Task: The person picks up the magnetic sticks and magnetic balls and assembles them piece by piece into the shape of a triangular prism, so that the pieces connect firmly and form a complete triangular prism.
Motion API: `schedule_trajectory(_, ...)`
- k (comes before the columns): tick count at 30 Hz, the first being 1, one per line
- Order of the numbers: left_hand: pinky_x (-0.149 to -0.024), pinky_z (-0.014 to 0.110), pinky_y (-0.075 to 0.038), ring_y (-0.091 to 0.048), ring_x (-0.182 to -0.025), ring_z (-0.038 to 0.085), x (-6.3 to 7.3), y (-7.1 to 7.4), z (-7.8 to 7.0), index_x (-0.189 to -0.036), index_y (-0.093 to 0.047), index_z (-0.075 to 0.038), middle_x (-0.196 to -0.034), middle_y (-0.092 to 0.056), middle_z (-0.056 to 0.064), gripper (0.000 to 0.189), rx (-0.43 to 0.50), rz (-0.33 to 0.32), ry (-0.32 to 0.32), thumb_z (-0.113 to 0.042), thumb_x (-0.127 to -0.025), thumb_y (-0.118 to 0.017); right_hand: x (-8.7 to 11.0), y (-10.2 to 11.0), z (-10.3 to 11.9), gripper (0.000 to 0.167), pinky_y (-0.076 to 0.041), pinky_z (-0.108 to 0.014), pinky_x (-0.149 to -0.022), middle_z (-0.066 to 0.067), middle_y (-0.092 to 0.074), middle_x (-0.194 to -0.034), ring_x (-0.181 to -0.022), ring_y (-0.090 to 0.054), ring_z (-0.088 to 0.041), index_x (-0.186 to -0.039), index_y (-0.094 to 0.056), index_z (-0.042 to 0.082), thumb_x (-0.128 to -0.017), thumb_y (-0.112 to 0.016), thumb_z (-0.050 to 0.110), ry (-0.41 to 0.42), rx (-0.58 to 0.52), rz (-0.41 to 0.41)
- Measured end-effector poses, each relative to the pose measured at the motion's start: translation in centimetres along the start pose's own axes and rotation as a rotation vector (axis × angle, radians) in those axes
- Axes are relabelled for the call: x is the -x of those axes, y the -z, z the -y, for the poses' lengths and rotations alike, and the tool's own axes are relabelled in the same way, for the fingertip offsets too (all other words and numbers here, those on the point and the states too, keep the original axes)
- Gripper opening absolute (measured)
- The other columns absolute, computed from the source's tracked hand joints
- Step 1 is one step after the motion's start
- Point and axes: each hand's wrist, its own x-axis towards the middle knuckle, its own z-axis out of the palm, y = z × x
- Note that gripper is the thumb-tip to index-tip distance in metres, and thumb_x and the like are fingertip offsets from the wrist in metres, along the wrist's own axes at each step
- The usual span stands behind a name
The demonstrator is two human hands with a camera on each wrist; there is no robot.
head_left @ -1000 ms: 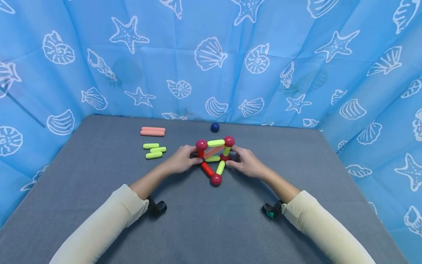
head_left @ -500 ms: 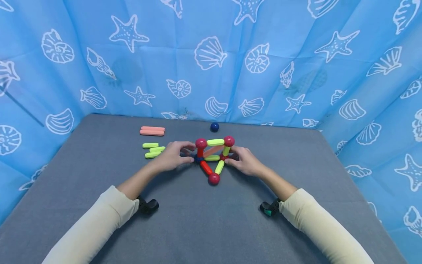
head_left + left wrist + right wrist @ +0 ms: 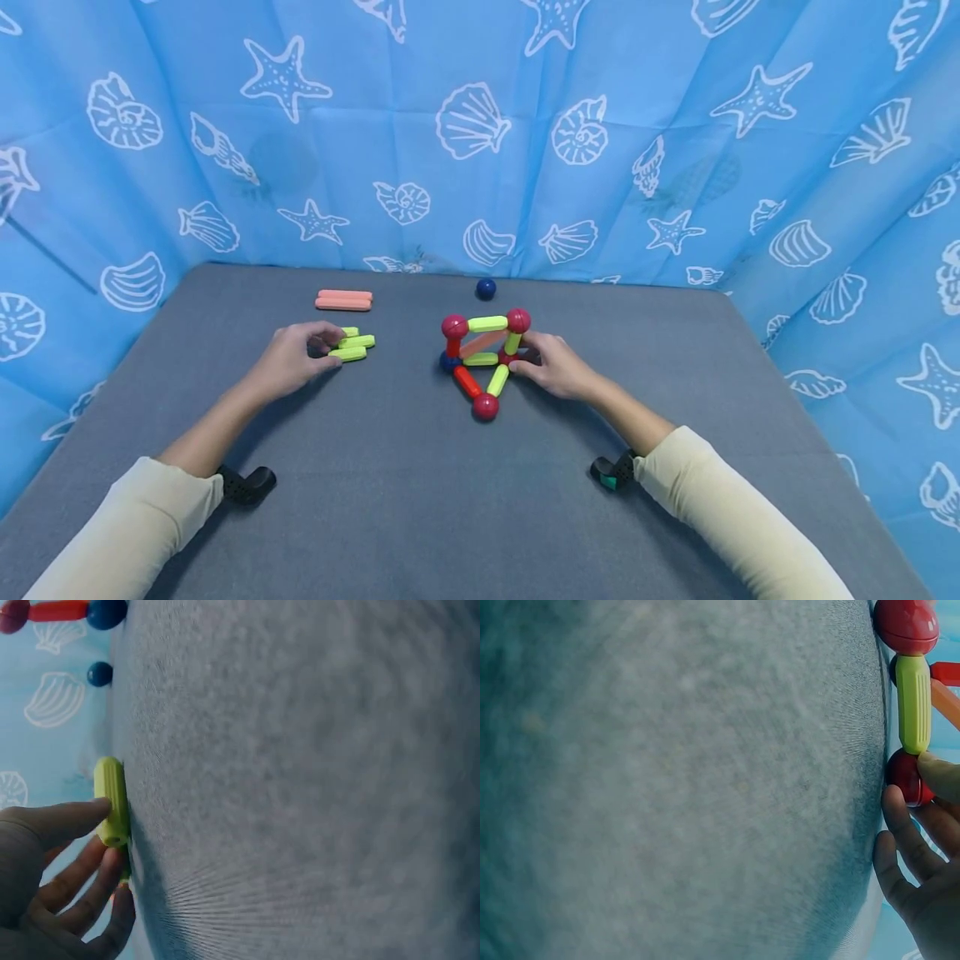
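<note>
In the head view, my left hand [image 3: 288, 364] is at several short yellow-green rods [image 3: 357, 341], thumb and fingers spread around their left ends. The left wrist view has its thumb overlapping the nearest yellow-green rod [image 3: 112, 801]. My right hand [image 3: 558, 367] holds a dark red ball [image 3: 906, 778] at the lower right corner of a ball-and-rod frame, between thumb and fingers. That frame joins red balls [image 3: 486, 407], a dark blue ball [image 3: 448, 362], red rods [image 3: 467, 382], yellow-green rods [image 3: 488, 323] and a slanting salmon rod [image 3: 482, 342]. Part of it stands upright.
Two salmon rods [image 3: 343, 300] lie side by side at the back left of the grey table [image 3: 420, 500]. Behind the frame sits a loose blue ball [image 3: 486, 289]. A blue curtain [image 3: 420, 150] with white shell prints hangs along the back and right.
The left hand has let go of the frame's left corner, uncovering its dark blue ball, and moved left to the yellow-green rods. The right hand stays at the frame, which has shifted slightly left.
</note>
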Motion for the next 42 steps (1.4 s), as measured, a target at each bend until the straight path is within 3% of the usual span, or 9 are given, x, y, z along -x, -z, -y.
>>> schedule_trajectory(6, -0.082, 0.049, -0.051, -0.064, -0.095, 0.030, -0.3, -0.1, 0.0, -0.118, -0.065, 0.003, -0.104, -0.068, 0.016, 0.034, -0.031, 0.029, 0.025, 0.000, -0.086, -0.075, 0.1, 0.0, 0.0, 0.035, -0.052, -0.046, -0.092, -0.015, -0.066, -0.120, -0.108, -0.065, -0.029, -0.126, -0.058, 0.000, -0.094, -0.067, 0.009, 0.007, -0.014, -0.002)
schedule_trajectory(10, -0.079, 0.044, -0.053, -0.065, -0.093, 0.027, -0.4, -0.3, -1.1, -0.121, -0.064, 0.002, -0.102, -0.069, 0.013, 0.037, 0.039, 0.006, -0.033, -0.002, -0.086, -0.075, 0.1, -0.1, -0.1, 0.035, -0.052, -0.045, -0.093, -0.015, -0.066, -0.121, -0.110, -0.065, -0.029, -0.126, -0.058, 0.000, -0.094, -0.067, 0.010, 0.001, -0.017, 0.002)
schedule_trajectory(17, -0.077, 0.035, -0.055, -0.067, -0.091, 0.019, 0.0, -2.3, -5.6, -0.119, -0.065, -0.003, -0.106, -0.070, 0.010, 0.034, 0.215, -0.047, -0.149, -0.006, -0.086, -0.077, 0.0, -0.2, 0.0, 0.035, -0.053, -0.044, -0.092, -0.014, -0.066, -0.121, -0.108, -0.066, -0.027, -0.127, -0.058, 0.001, -0.094, -0.067, 0.010, 0.004, -0.021, 0.002)
schedule_trajectory(24, -0.081, 0.033, -0.056, -0.066, -0.093, 0.013, 0.0, -5.2, -10.4, -0.122, -0.064, -0.008, -0.110, -0.070, 0.006, 0.039, 0.304, 0.042, -0.319, -0.006, -0.086, -0.077, -0.1, -0.2, 0.1, 0.038, -0.051, -0.046, -0.095, -0.014, -0.066, -0.122, -0.111, -0.065, -0.028, -0.130, -0.057, 0.000, -0.094, -0.067, 0.009, -0.003, -0.033, -0.001)
schedule_trajectory(28, -0.081, 0.034, -0.057, -0.066, -0.094, 0.012, -0.6, -7.0, -12.2, -0.122, -0.064, -0.005, -0.110, -0.070, 0.008, 0.040, 0.310, 0.092, -0.397, -0.004, -0.085, -0.078, 0.0, -0.3, 0.0, 0.037, -0.051, -0.046, -0.096, -0.015, -0.066, -0.122, -0.112, -0.065, -0.029, -0.129, -0.057, 0.000, -0.094, -0.067, 0.008, 0.004, -0.030, -0.012)
schedule_trajectory(36, -0.094, 0.035, -0.052, -0.066, -0.106, 0.014, -1.8, -9.4, -13.6, -0.122, -0.064, -0.003, -0.117, -0.070, 0.010, 0.038, 0.276, 0.140, -0.454, -0.004, -0.086, -0.077, -0.1, -0.7, -0.2, 0.034, -0.050, -0.047, -0.097, -0.015, -0.067, -0.120, -0.111, -0.066, -0.029, -0.126, -0.058, 0.000, -0.095, -0.067, 0.007, 0.031, -0.025, -0.037)
schedule_trajectory(42, -0.094, 0.032, -0.052, -0.067, -0.105, 0.011, -2.2, -9.9, -13.9, -0.125, -0.063, -0.006, -0.116, -0.071, 0.005, 0.041, 0.324, 0.169, -0.409, -0.004, -0.086, -0.077, -0.1, -0.6, -0.3, 0.033, -0.050, -0.047, -0.097, -0.013, -0.067, -0.119, -0.112, -0.065, -0.028, -0.125, -0.059, 0.000, -0.094, -0.068, 0.006, 0.042, -0.018, -0.044)
